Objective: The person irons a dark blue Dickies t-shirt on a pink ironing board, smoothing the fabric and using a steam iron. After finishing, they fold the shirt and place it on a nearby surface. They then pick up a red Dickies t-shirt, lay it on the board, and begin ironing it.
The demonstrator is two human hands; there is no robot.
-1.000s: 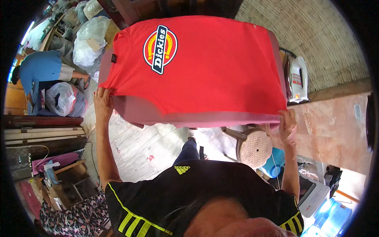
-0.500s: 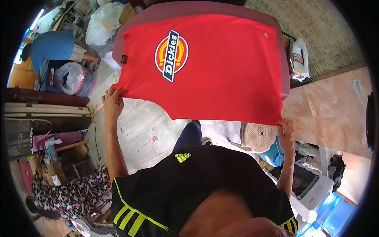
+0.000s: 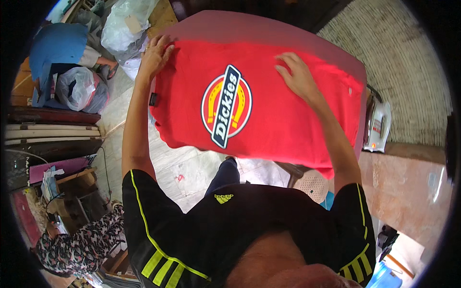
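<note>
A red T-shirt [image 3: 192, 129] with a round yellow, red and dark printed badge lies over a pink padded ironing table [image 3: 230, 24]. Its near edge hangs over the front. At the far left corner of the shirt is my left hand [image 3: 156, 55], its fingers stretched along the fabric edge. My right hand [image 3: 298, 77] is over the far right part of the shirt, fingers apart, slightly blurred; whether it touches the cloth I cannot tell. A small black tag [image 3: 153, 99] shows at the shirt's left edge.
A white iron [image 3: 379, 127] stands right of the table. A beige perforated stool [image 3: 311, 186] sits under the near right edge. Plastic bags [image 3: 117, 36] are piled at far left. One person in blue [image 3: 57, 45] bends there; another in patterned clothing [image 3: 79, 247] is lower left.
Both hands have let go of the shirt's near corners and moved to its far part. The shirt has shifted toward me, with its near edge drooping.
</note>
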